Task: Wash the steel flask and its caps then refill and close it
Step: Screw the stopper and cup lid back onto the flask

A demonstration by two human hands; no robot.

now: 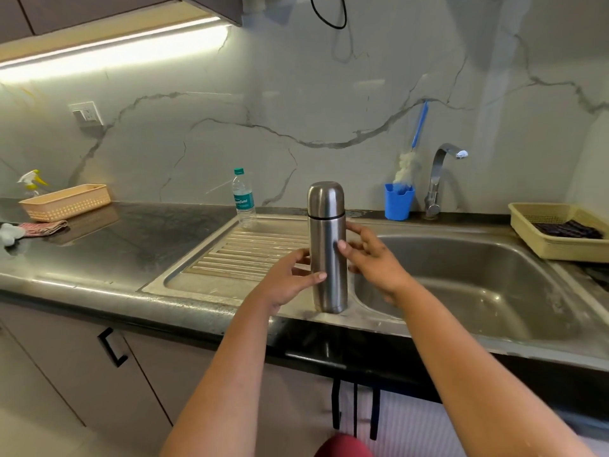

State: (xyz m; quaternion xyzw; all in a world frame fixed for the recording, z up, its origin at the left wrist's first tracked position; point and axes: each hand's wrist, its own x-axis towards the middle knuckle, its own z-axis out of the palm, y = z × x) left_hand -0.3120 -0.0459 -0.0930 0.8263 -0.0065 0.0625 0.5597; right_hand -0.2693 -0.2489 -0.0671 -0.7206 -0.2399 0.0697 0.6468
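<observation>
A tall steel flask [328,258] stands upright on the front rim of the steel sink, between the ribbed drainboard [250,252] and the basin [461,278]. Its domed steel cap [325,200] sits closed on top. My left hand [290,280] wraps the flask's lower body from the left, thumb across the front. My right hand [372,258] touches its middle from the right with fingers spread. A plastic water bottle [244,199] with a green cap stands at the drainboard's back edge.
A steel tap [440,179] rises behind the basin, beside a blue holder [398,201] with a bottle brush [410,159]. A yellow basket [560,232] sits right of the sink. On the dark counter at left are an orange basket [66,202], a spray bottle [31,183] and a cloth [43,227].
</observation>
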